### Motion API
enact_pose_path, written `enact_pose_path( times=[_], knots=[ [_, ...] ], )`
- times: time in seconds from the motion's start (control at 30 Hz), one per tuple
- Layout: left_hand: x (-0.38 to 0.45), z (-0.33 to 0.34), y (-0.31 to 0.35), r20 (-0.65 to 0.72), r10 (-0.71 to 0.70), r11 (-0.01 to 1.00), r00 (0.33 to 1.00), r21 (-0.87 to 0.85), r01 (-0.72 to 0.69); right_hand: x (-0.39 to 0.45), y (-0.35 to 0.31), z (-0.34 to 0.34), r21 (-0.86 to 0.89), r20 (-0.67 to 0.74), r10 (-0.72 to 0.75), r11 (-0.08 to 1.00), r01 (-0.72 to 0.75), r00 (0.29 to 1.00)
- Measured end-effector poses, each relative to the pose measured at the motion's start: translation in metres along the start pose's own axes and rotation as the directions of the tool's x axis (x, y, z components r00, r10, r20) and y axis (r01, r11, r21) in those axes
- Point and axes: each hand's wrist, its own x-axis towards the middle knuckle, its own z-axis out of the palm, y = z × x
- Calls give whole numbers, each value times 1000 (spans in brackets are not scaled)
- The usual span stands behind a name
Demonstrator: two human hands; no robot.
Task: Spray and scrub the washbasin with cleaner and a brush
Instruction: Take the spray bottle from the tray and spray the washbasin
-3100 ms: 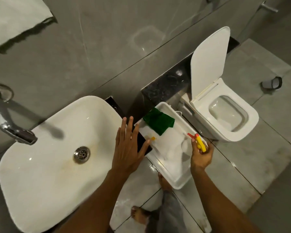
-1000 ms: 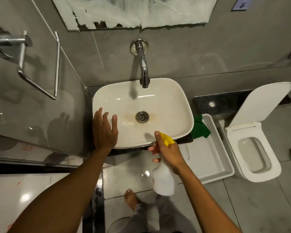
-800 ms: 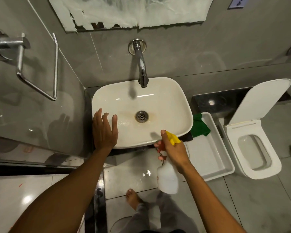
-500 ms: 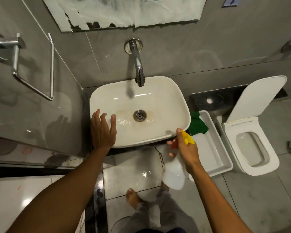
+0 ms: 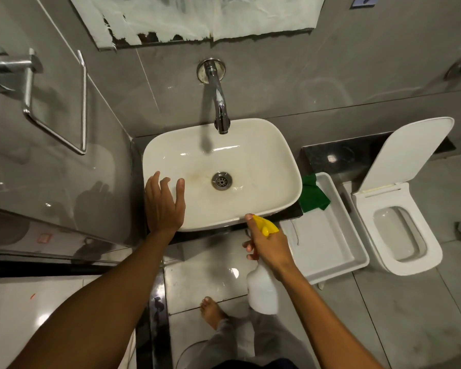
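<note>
The white washbasin (image 5: pixel 264 161) sits below a chrome tap (image 5: pixel 218 102), with a brownish stain beside its drain (image 5: pixel 221 180). My left hand (image 5: pixel 163 206) rests flat on the basin's near-left rim, fingers spread, holding nothing. My right hand (image 5: pixel 269 245) grips a white spray bottle (image 5: pixel 262 288) with a yellow nozzle, held just outside the basin's front edge, nozzle pointing toward the bowl. No brush is visible.
A white tray (image 5: pixel 328 249) stands on the floor to the right, with a green cloth (image 5: pixel 313 195) at its far end. A toilet (image 5: pixel 399 230) with raised lid lies beyond it. A towel rail (image 5: pixel 53 102) hangs on the left wall. My bare foot (image 5: pixel 210 310) is on the tiles below.
My view swung from the tray to face the basin. My right hand with the spray bottle drifted slightly right along the basin's front edge. The left hand stayed on the rim.
</note>
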Motion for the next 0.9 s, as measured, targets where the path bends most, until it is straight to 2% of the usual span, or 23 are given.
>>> enact_pose_path(
  times=[0.13,0.33,0.47,0.77,0.9],
  knots=[
    [0,0,0,-2,4,1000,1000,22,-4,-4,-4,18,29,71,31,999,-33,997],
    [0,-2,1,-5,-5,1000,1000,17,5,-1,-19,29,60,78,-38,998,33,996],
    [0,-2,1,-2,-12,1000,1000,6,12,4,-20,25,39,-7,-113,993,113,994],
    [0,-4,4,-6,-31,999,1000,-14,31,8,-5,-7,12,-221,-74,997,78,972],
    [-1,-6,5,8,-42,999,999,-23,42,5,4,-17,23,-261,-61,997,70,963]
  ],
)
